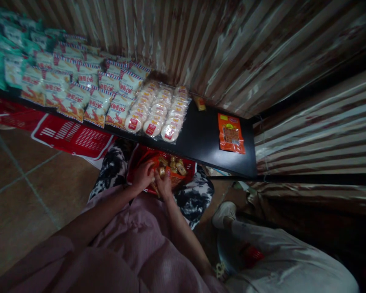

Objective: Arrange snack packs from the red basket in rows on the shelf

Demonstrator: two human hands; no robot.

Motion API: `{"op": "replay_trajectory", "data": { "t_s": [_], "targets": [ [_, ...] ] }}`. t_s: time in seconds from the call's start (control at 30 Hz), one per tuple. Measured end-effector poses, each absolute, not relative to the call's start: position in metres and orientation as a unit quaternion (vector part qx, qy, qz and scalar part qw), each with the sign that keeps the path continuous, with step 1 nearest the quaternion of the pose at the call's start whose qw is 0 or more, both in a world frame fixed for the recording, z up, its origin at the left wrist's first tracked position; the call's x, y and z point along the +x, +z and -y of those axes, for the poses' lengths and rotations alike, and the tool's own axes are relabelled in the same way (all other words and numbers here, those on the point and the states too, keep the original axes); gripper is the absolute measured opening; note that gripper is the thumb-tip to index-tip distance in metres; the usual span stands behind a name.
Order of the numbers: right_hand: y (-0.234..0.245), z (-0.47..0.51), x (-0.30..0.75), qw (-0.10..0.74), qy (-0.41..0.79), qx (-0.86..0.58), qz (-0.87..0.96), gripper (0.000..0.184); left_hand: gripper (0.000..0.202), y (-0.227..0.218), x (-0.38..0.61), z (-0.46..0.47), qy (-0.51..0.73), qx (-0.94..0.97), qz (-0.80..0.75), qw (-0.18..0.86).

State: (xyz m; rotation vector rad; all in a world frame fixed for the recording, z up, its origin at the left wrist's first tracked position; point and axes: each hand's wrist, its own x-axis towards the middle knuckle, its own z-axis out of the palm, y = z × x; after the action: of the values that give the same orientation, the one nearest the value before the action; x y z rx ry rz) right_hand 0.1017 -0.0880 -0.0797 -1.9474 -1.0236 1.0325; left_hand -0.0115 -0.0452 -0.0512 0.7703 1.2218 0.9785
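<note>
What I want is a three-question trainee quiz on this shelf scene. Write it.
1. True or false: the orange packet touches no other pack on the black shelf.
2. Where are the left hand and the right hand? A) on the shelf B) at the red basket C) on the floor
3. Fill in: in the picture, the round cakes lie to the ____ of the orange packet.
Key: 1 true; 2 B; 3 left.

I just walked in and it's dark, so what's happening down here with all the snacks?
A person has a red basket between their knees. The left hand and right hand are both in it, among small wrapped snacks; their exact grip is unclear. In front, a black shelf holds rows of snack bags, and one orange packet lies alone near its right end.
</note>
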Motion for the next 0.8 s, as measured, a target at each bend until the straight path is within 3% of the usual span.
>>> {"op": "replay_trajectory", "data": {
  "t_s": [0.17, 0.47, 0.6, 0.8],
  "targets": [
    [-0.072, 0.085, 0.101, 0.425, 0.403, -0.757, 0.289, 0.067, 0.03, -0.041, 0.0, 0.042, 0.405, 0.377, -0.47, 0.688],
    [-0.04, 0.094, 0.14, 0.484, 0.428, -0.736, 0.201, 0.054, 0.007, -0.064, -0.003, 0.036, 0.3, 0.23, -0.524, 0.763],
    [-0.036, 0.091, 0.14, 0.522, 0.409, -0.718, 0.211, 0.058, 0.022, -0.062, -0.005, 0.045, 0.306, 0.122, -0.509, 0.795],
    [-0.027, 0.088, 0.124, 0.517, 0.438, -0.665, 0.314, 0.061, 0.032, -0.034, -0.006, 0.037, 0.36, 0.139, -0.482, 0.787]
  ]
}}
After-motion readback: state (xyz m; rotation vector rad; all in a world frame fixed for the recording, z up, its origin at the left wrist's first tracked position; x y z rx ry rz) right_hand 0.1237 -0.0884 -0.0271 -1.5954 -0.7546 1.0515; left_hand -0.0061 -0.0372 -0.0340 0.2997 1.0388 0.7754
